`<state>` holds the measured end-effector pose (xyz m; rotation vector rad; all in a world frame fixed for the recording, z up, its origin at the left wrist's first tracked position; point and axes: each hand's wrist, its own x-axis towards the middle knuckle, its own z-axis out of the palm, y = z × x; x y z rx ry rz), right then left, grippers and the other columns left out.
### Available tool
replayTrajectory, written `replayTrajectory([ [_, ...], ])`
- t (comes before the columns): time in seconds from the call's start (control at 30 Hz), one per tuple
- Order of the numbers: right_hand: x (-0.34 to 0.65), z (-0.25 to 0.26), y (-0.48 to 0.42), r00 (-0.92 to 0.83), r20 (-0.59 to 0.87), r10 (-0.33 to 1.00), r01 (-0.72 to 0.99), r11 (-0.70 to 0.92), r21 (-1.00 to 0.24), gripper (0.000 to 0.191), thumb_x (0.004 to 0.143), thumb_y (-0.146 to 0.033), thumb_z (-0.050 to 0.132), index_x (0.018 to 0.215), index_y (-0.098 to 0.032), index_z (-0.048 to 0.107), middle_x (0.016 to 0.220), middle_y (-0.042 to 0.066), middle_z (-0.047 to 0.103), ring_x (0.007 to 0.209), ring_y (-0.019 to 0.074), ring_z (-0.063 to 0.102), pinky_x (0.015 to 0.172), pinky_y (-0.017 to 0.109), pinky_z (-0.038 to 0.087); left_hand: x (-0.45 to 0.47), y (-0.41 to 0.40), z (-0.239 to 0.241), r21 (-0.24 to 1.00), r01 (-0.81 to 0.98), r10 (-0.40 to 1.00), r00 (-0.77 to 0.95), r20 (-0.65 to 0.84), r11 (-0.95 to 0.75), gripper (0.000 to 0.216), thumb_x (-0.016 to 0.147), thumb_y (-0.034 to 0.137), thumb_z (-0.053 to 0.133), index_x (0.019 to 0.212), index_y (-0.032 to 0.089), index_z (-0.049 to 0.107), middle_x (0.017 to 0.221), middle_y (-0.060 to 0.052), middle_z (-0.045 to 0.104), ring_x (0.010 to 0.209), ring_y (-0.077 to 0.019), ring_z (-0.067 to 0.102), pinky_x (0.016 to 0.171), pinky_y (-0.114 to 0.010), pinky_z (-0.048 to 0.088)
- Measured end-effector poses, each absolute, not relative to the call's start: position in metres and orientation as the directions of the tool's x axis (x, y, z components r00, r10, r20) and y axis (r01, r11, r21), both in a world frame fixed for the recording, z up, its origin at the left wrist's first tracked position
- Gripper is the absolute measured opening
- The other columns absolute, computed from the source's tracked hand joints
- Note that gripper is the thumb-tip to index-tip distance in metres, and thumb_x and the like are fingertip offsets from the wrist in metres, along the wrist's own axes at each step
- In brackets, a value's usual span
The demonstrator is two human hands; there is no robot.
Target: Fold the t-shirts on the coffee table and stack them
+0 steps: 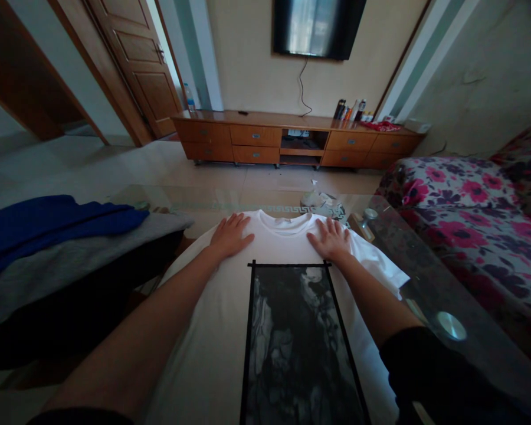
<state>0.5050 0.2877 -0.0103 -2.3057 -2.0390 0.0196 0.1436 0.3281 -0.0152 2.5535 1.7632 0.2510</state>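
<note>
A white T-shirt (221,307) lies spread out on a glass table (393,236), its neckline at the far end. A dark grey rectangular print with a black border (292,342) covers much of its front. Flat on the shirt's left shoulder area, beside the collar, rests my left hand (230,235), its fingers spread. My right hand (330,238) presses flat on the other shoulder, fingers also apart. Neither hand grips the fabric. The right sleeve fans out over the glass, while my left forearm hides part of the shirt's left side.
Folded blue, grey and black clothes (71,236) are piled at the left. A floral sofa (469,236) stands along the right. Beyond the table is a low wooden TV cabinet (256,139) with bottles on top. A small glass jar (370,215) sits near the right sleeve.
</note>
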Motion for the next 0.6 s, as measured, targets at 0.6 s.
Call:
replayTrajectory([
  [0.6, 0.432, 0.003, 0.306, -0.081, -0.024, 0.996, 0.991, 0.078, -0.109, 0.063, 0.106, -0.053, 0.015, 0.163, -0.027, 0.028, 0.17, 0.006, 0.023, 0.156, 0.033, 0.017, 0.12, 0.068, 0.014, 0.183, 0.266, -0.01, 0.163, 0.94, 0.945, 0.271, 0.185, -0.301, 0.057, 0.102, 0.05, 0.039, 0.152, 0.023, 0.045, 0.164, -0.012, 0.037, 0.151, -0.0303, 0.033, 0.122, -0.047, 0.024],
])
